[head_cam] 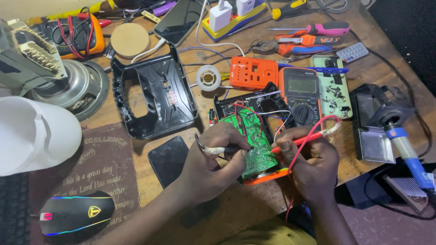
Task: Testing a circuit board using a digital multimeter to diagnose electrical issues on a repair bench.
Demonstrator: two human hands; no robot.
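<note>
A green circuit board (254,136) with several thin wires lies in an orange and black casing at the table's front. My left hand (211,159) grips a black test probe (227,149) whose tip rests on the board. A red test probe (297,141) is pinched in my right hand (311,161) and also points at the board; its red lead loops up to an orange multimeter (300,94) just behind. Both hands rest beside the board, one on each side.
A black plastic housing (154,93), an orange cover (252,72), a solder reel (209,78) and a dark phone (168,159) lie nearby. A soldering iron (406,152) in its stand sits right. Pliers, screwdrivers and a power strip line the back; a lit mouse (75,217) front left.
</note>
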